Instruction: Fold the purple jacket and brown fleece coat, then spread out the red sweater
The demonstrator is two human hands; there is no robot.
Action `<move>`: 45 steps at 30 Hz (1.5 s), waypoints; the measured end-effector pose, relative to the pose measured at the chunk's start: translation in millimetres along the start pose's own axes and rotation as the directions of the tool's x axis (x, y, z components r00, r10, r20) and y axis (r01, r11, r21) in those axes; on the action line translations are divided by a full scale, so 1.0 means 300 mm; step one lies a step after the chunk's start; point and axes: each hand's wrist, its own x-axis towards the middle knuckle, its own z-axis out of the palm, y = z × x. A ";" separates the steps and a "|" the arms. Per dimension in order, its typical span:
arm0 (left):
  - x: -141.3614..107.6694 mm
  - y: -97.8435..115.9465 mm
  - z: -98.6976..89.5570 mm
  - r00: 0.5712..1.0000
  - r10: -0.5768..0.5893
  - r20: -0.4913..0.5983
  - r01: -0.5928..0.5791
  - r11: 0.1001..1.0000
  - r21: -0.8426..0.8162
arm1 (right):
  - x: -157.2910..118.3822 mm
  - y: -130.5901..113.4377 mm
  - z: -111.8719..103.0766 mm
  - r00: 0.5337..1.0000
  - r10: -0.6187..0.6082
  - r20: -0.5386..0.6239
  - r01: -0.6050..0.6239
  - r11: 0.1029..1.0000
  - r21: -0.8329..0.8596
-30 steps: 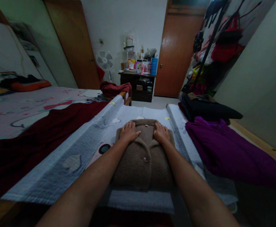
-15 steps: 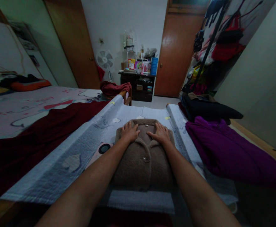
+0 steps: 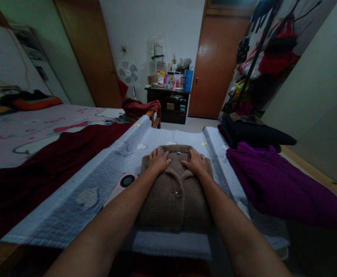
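A brown fuzzy coat (image 3: 171, 204) lies folded in front of me, its button and collar facing up and a small white label showing inside the neck. On the left side of its collar rests my left hand (image 3: 158, 161), fingers stretched out. My right hand (image 3: 195, 161) lies flat on the right side of the collar, thumb pointing inward. Both palms touch the fabric without gripping it. Partly behind my left forearm is a pale pink phone (image 3: 121, 186) with a round dark patch.
Under the coat spreads a white and grey patterned cloth (image 3: 93, 181). Dark red fabric (image 3: 70, 154) lies at left on a bed (image 3: 0, 134). To the right are a purple garment (image 3: 278, 184) and folded black clothes (image 3: 255, 130). A fan (image 3: 128, 73) and dark cabinet (image 3: 168, 104) stand behind.
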 end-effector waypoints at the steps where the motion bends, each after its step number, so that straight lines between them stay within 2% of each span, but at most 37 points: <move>1: 0.000 0.000 0.001 1.000 0.001 -0.003 -0.001 1.000 0.001 | -0.001 0.000 0.000 1.000 -0.001 -0.004 0.001 1.000 -0.004; 8: -0.005 0.002 -0.004 1.000 -0.002 -0.002 0.002 1.000 0.002 | -0.010 0.003 0.005 0.999 -0.002 -0.040 0.000 1.000 -0.027; 11: -0.005 0.003 -0.009 1.000 0.000 0.012 0.000 1.000 0.002 | -0.009 0.004 -0.003 1.000 0.003 -0.023 -0.004 1.000 -0.016; 15: -0.005 0.005 -0.012 1.000 0.006 0.015 -0.006 1.000 -0.004 | 0.011 -0.011 -0.041 0.998 0.006 0.065 -0.008 1.000 0.024; 20: -0.008 0.007 -0.016 0.999 -0.006 0.041 0.006 1.000 0.001 | 0.023 -0.054 -0.074 0.972 0.083 0.218 -0.093 0.995 0.038; 25: 0.025 0.044 -0.038 0.986 -0.051 0.157 0.046 0.998 0.036 | -0.006 -0.068 -0.053 0.963 0.054 0.265 -0.063 0.998 0.024; 30: 0.076 0.119 -0.038 0.962 -0.167 0.217 0.159 0.986 0.054 | -0.014 -0.063 -0.048 0.958 0.063 0.281 -0.073 0.997 0.026; 33: 0.079 0.133 -0.018 0.951 -0.202 0.233 0.197 0.979 0.047 | -0.012 -0.061 -0.046 0.956 0.074 0.284 -0.084 0.996 0.026; 40: 0.038 0.094 -0.013 0.964 -0.137 0.227 0.152 0.987 -0.049 | -0.010 -0.060 -0.030 0.967 0.078 0.242 -0.090 0.995 0.037; 45: 0.023 0.100 -0.025 0.975 -0.134 0.178 0.149 0.986 -0.072 | -0.010 -0.061 -0.023 0.974 0.094 0.207 -0.100 0.995 0.022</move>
